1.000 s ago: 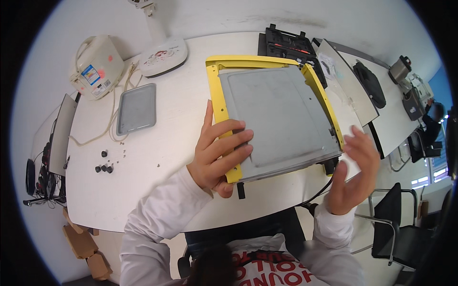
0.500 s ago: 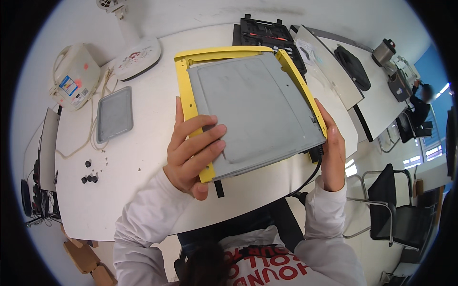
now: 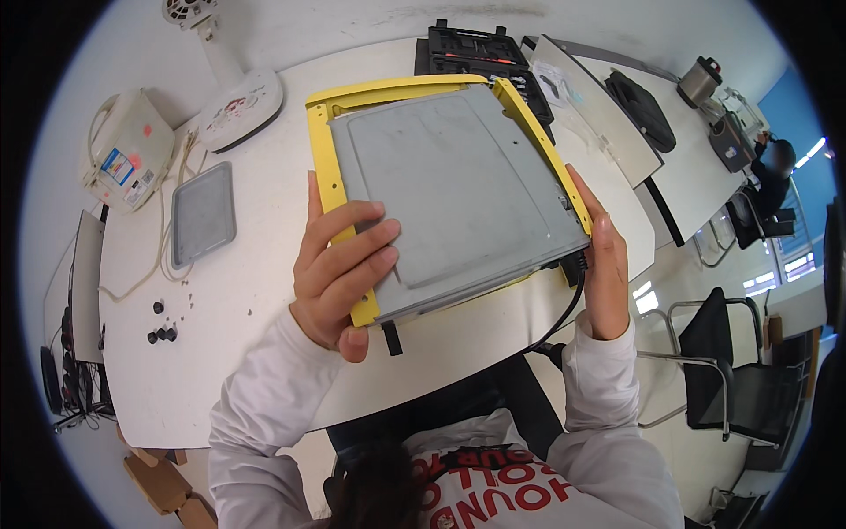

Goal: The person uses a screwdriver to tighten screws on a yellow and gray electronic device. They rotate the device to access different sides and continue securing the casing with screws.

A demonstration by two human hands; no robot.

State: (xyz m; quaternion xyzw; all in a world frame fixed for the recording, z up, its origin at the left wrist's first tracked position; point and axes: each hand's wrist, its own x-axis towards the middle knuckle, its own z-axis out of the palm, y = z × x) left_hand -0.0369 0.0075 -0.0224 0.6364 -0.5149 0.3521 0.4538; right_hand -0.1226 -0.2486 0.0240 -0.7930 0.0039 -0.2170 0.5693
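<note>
Bright and even here, with soft, pale light washing across the white counter (image 3: 211,370) and the wall (image 3: 326,40) along the top of the frame! Over to the right edge, hard white streaks blow out against the blue, and there's glare bouncing off the glossy floor (image 3: 648,304) at mid-right. A faint shadow sits behind the rice cooker (image 3: 132,154), upper left. The hands (image 3: 348,260) (image 3: 606,273) look crisp, but the far person's head (image 3: 781,157) is a smudge. Fisheye bends the counter's edges, black swallowing all four corners!
</note>
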